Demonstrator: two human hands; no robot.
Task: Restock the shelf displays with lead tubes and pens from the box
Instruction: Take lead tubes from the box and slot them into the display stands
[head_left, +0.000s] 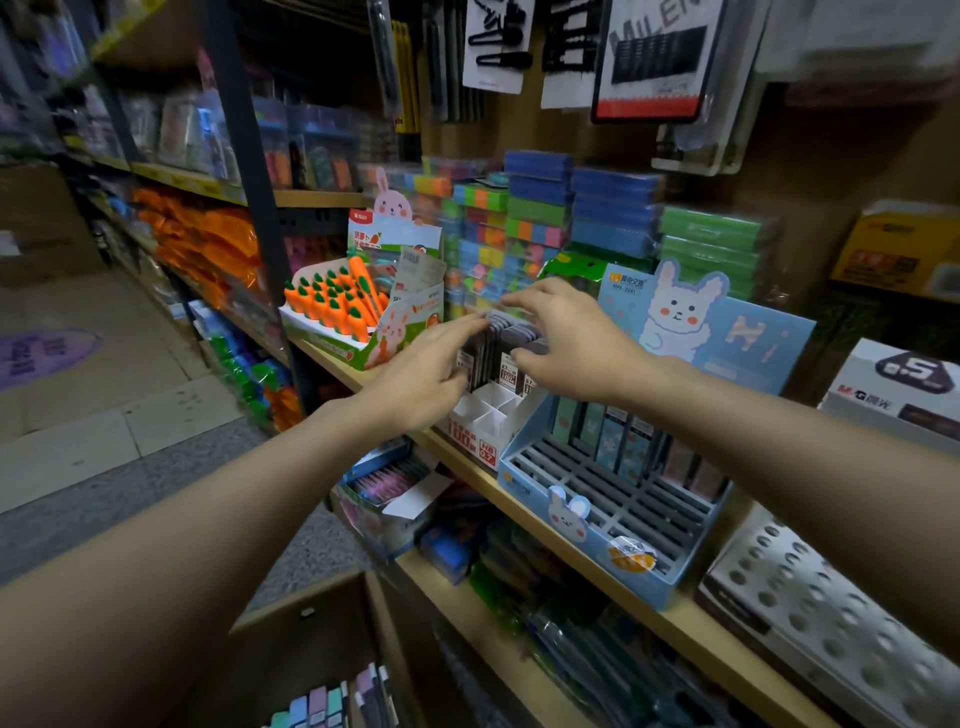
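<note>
Hands (415, 374) (566, 332) on lead tubes (511, 338) above "100"/"HB 0.7" box (475, 434) — grip seemingly loose, fingers straight, motion-blurred.

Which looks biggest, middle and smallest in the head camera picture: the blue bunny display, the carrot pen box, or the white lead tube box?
1. blue bunny display, largest.
2. carrot pen box.
3. white lead tube box, smallest, partly hidden by the hands.

The blue display sits nearer the camera, so its lead may be exaggerated.

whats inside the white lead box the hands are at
Dark lead tubes stand in the back of the white box; its front compartments look empty. The left hand and right hand cover some tubes, so no full count.
</note>
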